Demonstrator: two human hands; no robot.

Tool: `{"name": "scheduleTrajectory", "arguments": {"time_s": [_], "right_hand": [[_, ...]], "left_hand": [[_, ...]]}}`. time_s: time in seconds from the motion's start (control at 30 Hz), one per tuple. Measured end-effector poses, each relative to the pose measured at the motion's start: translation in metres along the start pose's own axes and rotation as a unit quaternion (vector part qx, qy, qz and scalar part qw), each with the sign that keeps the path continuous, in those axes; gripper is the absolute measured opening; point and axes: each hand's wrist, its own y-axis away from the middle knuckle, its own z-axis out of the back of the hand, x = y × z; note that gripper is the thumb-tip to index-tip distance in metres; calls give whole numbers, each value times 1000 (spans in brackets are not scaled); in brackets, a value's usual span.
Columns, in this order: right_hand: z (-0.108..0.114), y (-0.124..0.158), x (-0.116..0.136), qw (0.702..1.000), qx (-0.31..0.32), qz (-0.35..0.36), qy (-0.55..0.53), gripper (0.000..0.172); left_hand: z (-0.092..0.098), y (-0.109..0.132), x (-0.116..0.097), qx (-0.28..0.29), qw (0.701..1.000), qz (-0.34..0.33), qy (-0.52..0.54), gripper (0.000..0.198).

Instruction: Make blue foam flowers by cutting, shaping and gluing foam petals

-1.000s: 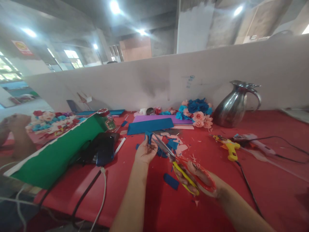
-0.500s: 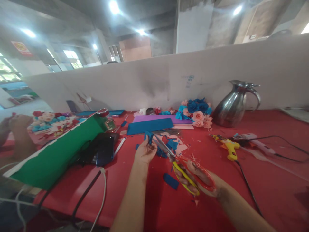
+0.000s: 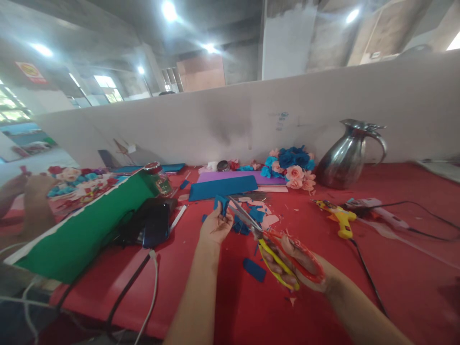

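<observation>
My left hand pinches a small blue foam piece above the red table. My right hand grips scissors with a yellow and a red handle loop, fingers through the loops. The scissor blades point up and left, and their tips meet the blue piece. Under the hands lie blue and pink foam scraps. A loose blue scrap rests just below the scissors.
Blue foam sheet on a purple sheet, paper flowers, and a steel jug stand at the back. Two glue guns with cables lie right. A green sheet, black bag and cables sit left. Another person's hand is far left.
The scissors and my right hand shifted slightly right and down. My left hand keeps its pinch on the blue piece.
</observation>
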Motion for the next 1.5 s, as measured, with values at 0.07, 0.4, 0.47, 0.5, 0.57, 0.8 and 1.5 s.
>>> {"name": "scheduleTrajectory", "arguments": {"time_s": [0.07,0.4,0.47,0.5,0.57,0.8,1.5], "right_hand": [[-2,1,1,1000,2,-2,-11,58],[-1,0,0,1000,9,-8,-16,58],[-1,0,0,1000,10,-7,-15,58],[-2,0,1,1000,11,-6,-14,59],[-3,1,2,1000,13,-4,-14,60],[-4,1,3,1000,1,-17,-14,61],[-3,0,3,1000,3,-2,-3,64]], "left_hand": [[1,0,0,7,1000,7,11,15],[2,-3,0,5,1000,9,15,14],[1,-2,0,2,1000,7,13,15],[1,-2,0,0,1000,4,13,14],[1,-1,0,-2,1000,1,11,14],[3,-5,1,7,1000,-2,-1,16],[3,0,3,15,998,-44,-47,7]]}}
